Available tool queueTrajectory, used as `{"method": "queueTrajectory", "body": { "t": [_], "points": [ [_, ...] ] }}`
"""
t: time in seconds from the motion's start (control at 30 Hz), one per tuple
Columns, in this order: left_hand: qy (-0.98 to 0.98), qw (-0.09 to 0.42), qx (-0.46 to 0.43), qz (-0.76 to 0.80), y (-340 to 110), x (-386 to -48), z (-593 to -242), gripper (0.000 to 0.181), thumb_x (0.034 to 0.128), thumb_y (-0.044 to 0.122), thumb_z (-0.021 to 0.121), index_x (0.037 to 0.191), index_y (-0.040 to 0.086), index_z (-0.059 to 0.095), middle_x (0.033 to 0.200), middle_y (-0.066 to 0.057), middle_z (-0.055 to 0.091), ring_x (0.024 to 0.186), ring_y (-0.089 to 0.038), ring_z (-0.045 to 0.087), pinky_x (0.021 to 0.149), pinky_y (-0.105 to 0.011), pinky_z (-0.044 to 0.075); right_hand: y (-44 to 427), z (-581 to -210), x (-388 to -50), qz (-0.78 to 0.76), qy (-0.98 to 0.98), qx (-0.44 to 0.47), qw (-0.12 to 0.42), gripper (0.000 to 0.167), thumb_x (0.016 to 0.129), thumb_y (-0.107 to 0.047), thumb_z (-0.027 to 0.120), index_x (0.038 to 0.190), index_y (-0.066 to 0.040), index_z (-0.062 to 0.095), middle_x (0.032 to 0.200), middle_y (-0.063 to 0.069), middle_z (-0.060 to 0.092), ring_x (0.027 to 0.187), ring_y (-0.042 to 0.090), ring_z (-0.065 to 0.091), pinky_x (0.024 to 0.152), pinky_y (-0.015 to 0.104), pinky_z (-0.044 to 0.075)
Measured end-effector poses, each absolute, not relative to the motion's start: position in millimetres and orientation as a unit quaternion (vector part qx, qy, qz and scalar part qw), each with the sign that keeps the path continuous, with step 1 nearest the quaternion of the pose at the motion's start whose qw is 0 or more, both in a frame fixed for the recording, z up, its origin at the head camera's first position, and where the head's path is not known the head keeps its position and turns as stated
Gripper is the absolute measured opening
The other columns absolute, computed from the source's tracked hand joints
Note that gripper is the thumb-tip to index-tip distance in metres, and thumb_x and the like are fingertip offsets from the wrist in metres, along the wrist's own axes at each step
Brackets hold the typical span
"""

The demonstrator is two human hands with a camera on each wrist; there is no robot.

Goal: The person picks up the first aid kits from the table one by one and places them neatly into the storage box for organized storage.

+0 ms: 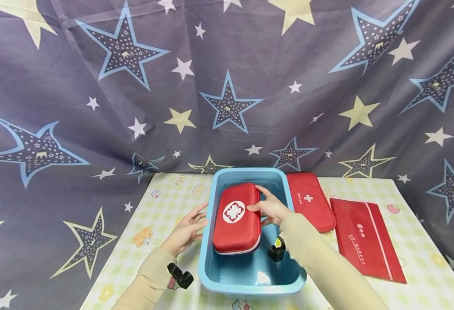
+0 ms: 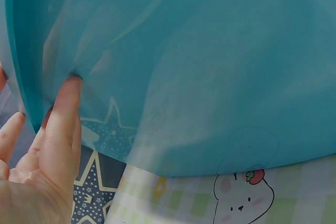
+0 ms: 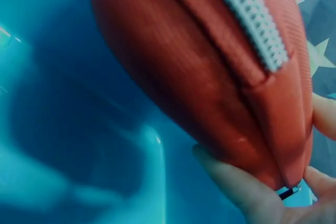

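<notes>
A red hard-shell first aid case (image 1: 236,228) with a white cross emblem and white zipper is tilted inside the blue plastic bin (image 1: 251,286). My right hand (image 1: 272,207) grips the case by its right side, thumb on top. In the right wrist view the case (image 3: 184,61) shows its zipper, and fingers of the right hand (image 3: 262,198) pinch its end above the bin's floor. My left hand (image 1: 186,231) touches the bin's left outer side with fingers extended. Close up, the left hand (image 2: 50,161) lies against the bin wall (image 2: 210,77).
A flat red first aid pouch (image 1: 311,206) lies against the bin's right side. Beside it is a red document pouch (image 1: 366,241) with white print. A checked cloth (image 1: 168,202) covers the table, and a starry curtain (image 1: 227,51) hangs behind.
</notes>
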State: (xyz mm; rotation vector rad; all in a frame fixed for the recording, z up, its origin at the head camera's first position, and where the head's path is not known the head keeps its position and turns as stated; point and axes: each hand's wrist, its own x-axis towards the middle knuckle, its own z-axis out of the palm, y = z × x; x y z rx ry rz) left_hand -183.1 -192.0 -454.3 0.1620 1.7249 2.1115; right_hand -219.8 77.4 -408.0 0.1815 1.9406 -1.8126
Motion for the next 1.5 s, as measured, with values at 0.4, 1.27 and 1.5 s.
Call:
{"method": "queueTrajectory", "body": {
  "t": [0.4, 1.27, 1.5],
  "points": [
    [0.612, 0.206, 0.056, 0.761, -191, -182, -454, 0.066, 0.0961, 0.006, 0.051, 0.152, 0.012, 0.017, 0.133, -0.007, 0.046, 0.103, -0.013, 0.061, 0.076, -0.034, 0.058, 72, -416, -219, -0.624, 0.735, 0.068, 0.256, 0.082, 0.085, -0.009, 0.068, 0.151, -0.02, 0.021, 0.129, 0.024, 0.044, 0.1, 0.036, 0.06, 0.069, 0.047, 0.059],
    [0.606, 0.206, 0.073, 0.765, -189, -183, -459, 0.066, 0.0962, 0.006, 0.05, 0.152, 0.01, 0.016, 0.126, 0.0, 0.049, 0.109, -0.017, 0.058, 0.079, -0.036, 0.056, 53, -440, -213, -0.574, 0.781, 0.096, 0.227, 0.082, 0.082, -0.001, 0.067, 0.15, -0.018, 0.025, 0.136, 0.026, 0.037, 0.11, 0.044, 0.052, 0.072, 0.052, 0.057],
    [0.607, 0.201, 0.071, 0.765, -190, -183, -461, 0.067, 0.0954, 0.006, 0.052, 0.152, 0.01, 0.016, 0.129, -0.004, 0.046, 0.11, -0.018, 0.058, 0.079, -0.037, 0.056, 48, -447, -215, -0.569, 0.786, 0.098, 0.22, 0.082, 0.081, 0.004, 0.066, 0.149, -0.017, 0.026, 0.136, 0.027, 0.037, 0.111, 0.046, 0.051, 0.072, 0.055, 0.056]
  ]
}}
